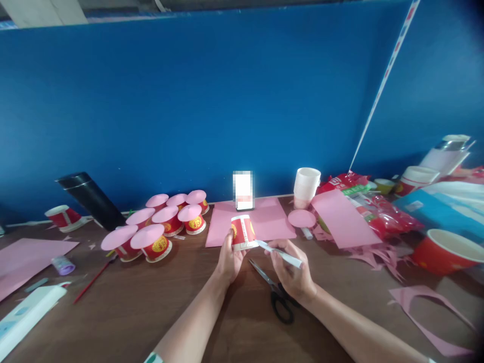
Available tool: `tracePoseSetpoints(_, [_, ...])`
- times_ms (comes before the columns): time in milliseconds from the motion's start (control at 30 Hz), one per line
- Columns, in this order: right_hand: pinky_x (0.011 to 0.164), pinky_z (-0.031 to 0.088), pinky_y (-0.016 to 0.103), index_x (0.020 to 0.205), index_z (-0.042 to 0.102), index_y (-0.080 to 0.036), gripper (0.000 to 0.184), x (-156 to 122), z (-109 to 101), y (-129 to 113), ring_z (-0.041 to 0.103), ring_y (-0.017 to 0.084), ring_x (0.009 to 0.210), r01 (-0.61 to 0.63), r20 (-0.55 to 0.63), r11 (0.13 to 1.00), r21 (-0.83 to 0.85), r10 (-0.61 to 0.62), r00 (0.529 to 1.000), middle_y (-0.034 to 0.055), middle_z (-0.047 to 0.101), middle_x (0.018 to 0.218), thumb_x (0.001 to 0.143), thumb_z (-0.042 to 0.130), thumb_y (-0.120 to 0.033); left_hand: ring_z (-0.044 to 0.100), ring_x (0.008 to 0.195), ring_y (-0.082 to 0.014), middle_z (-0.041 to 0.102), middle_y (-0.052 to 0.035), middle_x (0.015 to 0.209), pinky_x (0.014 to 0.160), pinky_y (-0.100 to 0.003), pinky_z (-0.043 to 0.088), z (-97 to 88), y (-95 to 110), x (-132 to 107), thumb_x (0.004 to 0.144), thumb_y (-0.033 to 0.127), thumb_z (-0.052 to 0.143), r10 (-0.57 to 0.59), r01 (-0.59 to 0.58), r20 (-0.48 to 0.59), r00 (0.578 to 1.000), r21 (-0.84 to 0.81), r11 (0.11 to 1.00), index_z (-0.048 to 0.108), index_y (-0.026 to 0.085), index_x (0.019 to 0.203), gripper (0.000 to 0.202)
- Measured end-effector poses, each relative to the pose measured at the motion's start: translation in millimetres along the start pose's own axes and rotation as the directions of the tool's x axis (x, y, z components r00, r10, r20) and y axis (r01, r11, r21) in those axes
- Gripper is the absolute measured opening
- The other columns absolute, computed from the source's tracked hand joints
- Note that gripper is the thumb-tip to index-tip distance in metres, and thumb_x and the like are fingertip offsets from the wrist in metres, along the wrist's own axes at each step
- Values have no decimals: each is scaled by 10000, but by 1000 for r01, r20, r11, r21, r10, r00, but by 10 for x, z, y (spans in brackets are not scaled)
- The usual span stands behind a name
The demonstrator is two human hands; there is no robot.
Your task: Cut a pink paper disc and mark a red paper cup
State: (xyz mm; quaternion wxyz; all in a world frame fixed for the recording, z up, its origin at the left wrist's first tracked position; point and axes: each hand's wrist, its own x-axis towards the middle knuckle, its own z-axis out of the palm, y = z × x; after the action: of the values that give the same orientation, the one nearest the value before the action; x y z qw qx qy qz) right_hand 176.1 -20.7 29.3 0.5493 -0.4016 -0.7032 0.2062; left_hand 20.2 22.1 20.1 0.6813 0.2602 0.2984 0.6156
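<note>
My left hand (pixel 229 259) is closed around a red and white paper cup (pixel 242 232), held upside down just above the wooden table (pixel 151 312). My right hand (pixel 290 272) grips a white glue stick (pixel 282 254), its tip touching the cup's lower rim. Black-handled scissors (pixel 278 295) lie on the table under my right hand. A pink paper sheet (pixel 264 222) lies just behind the cup, and a pink paper disc (pixel 301 218) rests to its right.
Several upside-down red cups topped with pink discs (pixel 166 224) stand at left. A black cylinder (pixel 93 199) leans on the blue wall. White cups (pixel 306 186), a red bowl (pixel 446 249), pink scraps (pixel 378 254) and bags sit at right. A red pencil (pixel 93 282) lies at left.
</note>
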Motion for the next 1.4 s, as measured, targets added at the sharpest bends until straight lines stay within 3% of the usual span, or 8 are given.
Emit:
tracePoseSetpoints(567, [630, 488, 268, 873, 564, -174, 100, 5, 15, -10, 599, 172, 687, -16, 54, 1000, -8, 17, 998, 57, 624, 777, 821, 493, -223, 604, 757, -191, 663, -55, 825, 740, -320, 438, 5, -9, 5, 793, 388, 494, 1, -1, -24, 1000, -28, 1000, 604, 146, 943, 306])
tracePoseSetpoints(800, [653, 492, 273, 924, 522, -179, 123, -2, 23, -16, 612, 172, 715, -56, -26, 984, 167, 62, 998, 55, 641, 789, 862, 450, -257, 574, 964, -248, 647, -102, 999, 848, -370, 413, -18, -9, -1, 810, 416, 459, 7, -8, 47, 999, 7, 1000, 566, 123, 1066, 402])
tracePoseSetpoints(1000, [671, 492, 284, 936, 527, -178, 114, -14, 15, -14, 611, 178, 727, -26, 5, 992, 126, 26, 1000, 65, 637, 804, 840, 478, -218, 555, 1016, -251, 613, -111, 1101, 891, -390, 398, -59, -32, 10, 813, 416, 462, 20, -19, 58, 998, -25, 1000, 549, 141, 1116, 419])
tracePoseSetpoints(1400, [653, 481, 283, 876, 558, -178, 100, -1, -8, -71, 590, 168, 678, 67, 47, 998, -20, -66, 997, 49, 619, 769, 814, 482, -196, 581, 921, -194, 631, -65, 997, 849, -346, 424, -72, -56, 16, 778, 378, 532, 92, -92, 20, 996, 13, 996, 586, 176, 981, 291])
